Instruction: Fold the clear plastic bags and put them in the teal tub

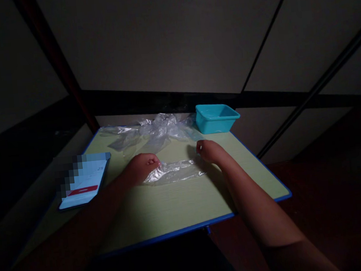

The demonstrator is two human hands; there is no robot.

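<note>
A clear plastic bag (179, 172) stretches between my two hands, low over the table. At its left end, my left hand (143, 166) is closed on it, thumb and fingers pinched together. Curled around the right end is my right hand (210, 150), its fingers mostly turned out of sight. Beyond my hands lies a crumpled heap of clear plastic bags (164, 130). A turquoise plastic basket (216, 125) stands just behind my right hand, at the back right corner.
The pale green table (162, 216) has a blue edge. On its left side rests a phone or tablet (87, 182) with a lit, partly blurred screen. Dark panelled walls (165, 39) rise close behind the table.
</note>
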